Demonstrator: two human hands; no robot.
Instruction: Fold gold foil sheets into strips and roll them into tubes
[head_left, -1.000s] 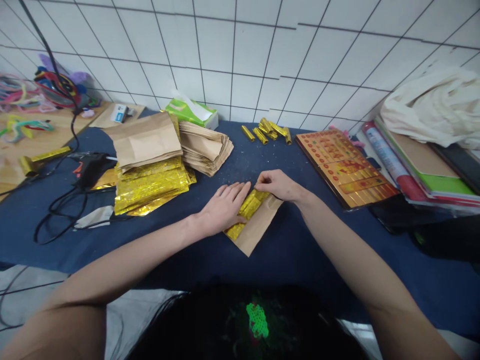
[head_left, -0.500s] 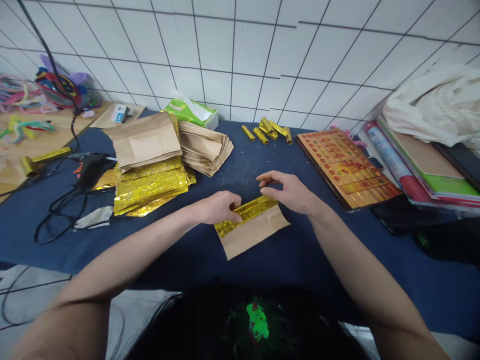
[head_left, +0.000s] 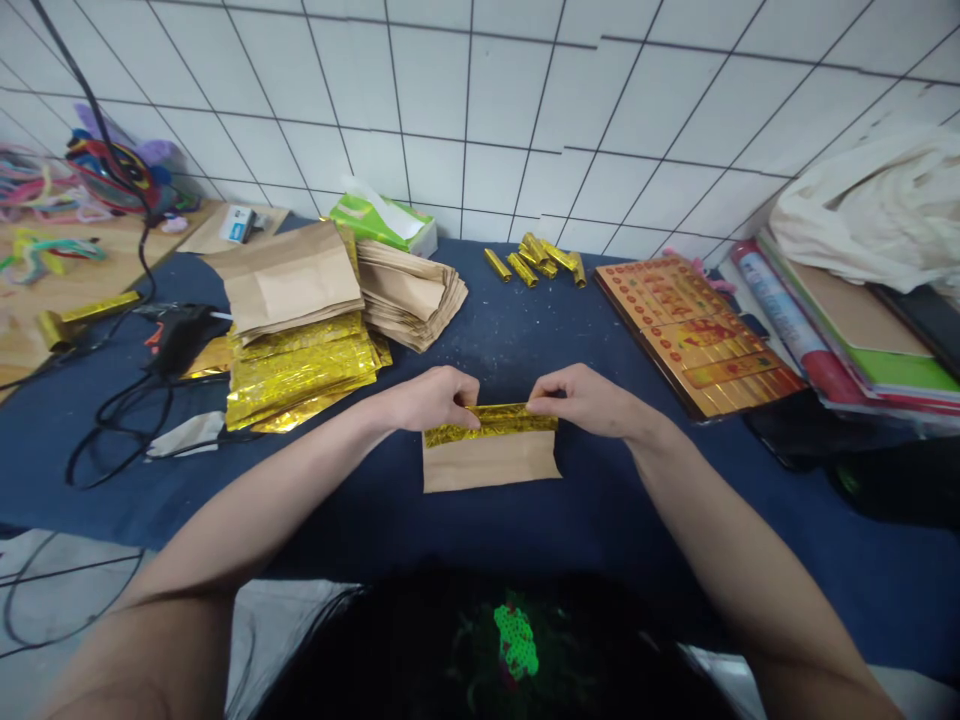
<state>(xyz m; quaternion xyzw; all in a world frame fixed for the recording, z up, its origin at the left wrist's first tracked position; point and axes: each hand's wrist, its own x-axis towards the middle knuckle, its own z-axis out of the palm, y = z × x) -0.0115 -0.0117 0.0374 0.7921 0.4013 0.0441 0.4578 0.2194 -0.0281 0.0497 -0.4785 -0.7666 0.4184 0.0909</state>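
A stack of brown paper (head_left: 289,280) over gold foil sheets (head_left: 300,375) lay left of centre, a green tissue box (head_left: 382,222) behind it. Small gold rolls (head_left: 536,258) sat at upper centre, a red-gold box (head_left: 697,335) at right; nothing stood between the hands. Dark blue cloth (head_left: 480,545) covered the table, against a white tiled wall (head_left: 502,90). At centre, the left hand (head_left: 435,400) and right hand (head_left: 581,402), fingers curled, pinched the far edge of the gold-and-brown sheet (head_left: 491,460), one near each end, forearms angled inward from the lower corners.
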